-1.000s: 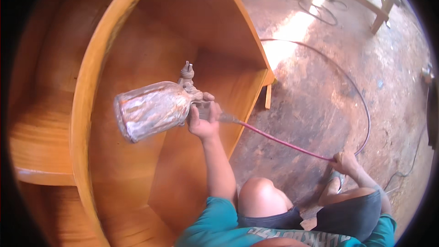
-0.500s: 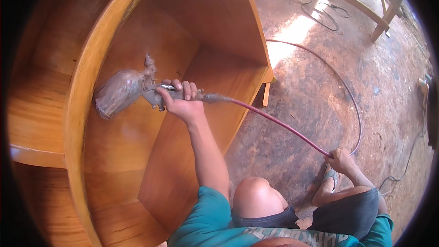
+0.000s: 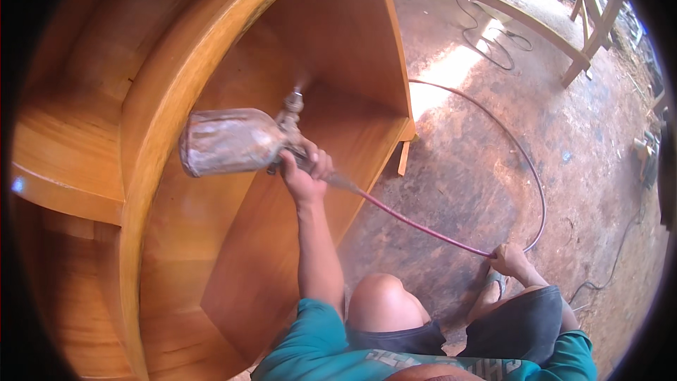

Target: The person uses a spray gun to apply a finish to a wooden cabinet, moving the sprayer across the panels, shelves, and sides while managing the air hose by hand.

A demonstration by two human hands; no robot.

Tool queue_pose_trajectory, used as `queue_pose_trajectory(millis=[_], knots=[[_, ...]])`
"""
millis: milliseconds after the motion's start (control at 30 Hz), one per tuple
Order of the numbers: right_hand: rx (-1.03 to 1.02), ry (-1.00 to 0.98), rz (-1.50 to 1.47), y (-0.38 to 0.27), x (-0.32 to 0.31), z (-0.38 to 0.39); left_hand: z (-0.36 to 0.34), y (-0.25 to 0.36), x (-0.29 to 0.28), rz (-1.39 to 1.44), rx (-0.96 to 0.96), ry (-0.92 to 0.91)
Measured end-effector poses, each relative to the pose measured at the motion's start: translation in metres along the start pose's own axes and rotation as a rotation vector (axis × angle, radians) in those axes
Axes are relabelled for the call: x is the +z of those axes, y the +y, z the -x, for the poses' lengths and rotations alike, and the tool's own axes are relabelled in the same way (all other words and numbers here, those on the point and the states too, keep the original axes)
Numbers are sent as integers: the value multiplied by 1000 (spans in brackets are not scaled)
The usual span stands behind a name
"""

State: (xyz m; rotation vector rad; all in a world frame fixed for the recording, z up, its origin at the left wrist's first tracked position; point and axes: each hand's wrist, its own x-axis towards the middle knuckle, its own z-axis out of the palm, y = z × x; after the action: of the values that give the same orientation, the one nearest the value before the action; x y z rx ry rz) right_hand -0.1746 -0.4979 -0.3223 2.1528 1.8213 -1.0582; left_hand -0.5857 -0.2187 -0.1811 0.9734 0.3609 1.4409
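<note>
My left hand [image 3: 307, 176] is wrapped round the handle of a spray gun [image 3: 288, 123] inside a wooden cabinet [image 3: 338, 42] with orange-brown panels. The gun has a paint-smeared metal cup [image 3: 229, 141] on its left, and its nozzle points up toward the back corner, with faint mist at the tip. A red air hose [image 3: 416, 222] runs from the handle down to my right hand [image 3: 511, 259], which is closed round it near my right knee. Beyond that hand the hose loops back up across the floor.
The cabinet's curved divider [image 3: 180, 85] and side shelves [image 3: 67, 141] stand at the left. A stained concrete floor [image 3: 437, 162] is on the right, with dark cords [image 3: 490, 56] and a wooden trestle [image 3: 585, 42] toward the back. My bent knees and sandalled foot are below.
The spray gun swung left half a second ago and has since moved back to the right. My right hand, still on the hose, has shifted slightly left in the view.
</note>
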Motion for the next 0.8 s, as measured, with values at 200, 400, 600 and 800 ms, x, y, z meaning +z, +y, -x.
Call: queue_pose_trajectory(millis=[200,400,600,800], knots=[[-24,-43,51,2,1,4,20,-4,11,-90,-113,-132],[-18,-23,-49,-16,-7,-4,-4,8,-3,-174,38,292],[-10,13,-117,-35,-21,-3,-22,17,5,-228,200,525],[-48,-13,-67,-29,-16,-2,-1,13,2,-273,105,421]])
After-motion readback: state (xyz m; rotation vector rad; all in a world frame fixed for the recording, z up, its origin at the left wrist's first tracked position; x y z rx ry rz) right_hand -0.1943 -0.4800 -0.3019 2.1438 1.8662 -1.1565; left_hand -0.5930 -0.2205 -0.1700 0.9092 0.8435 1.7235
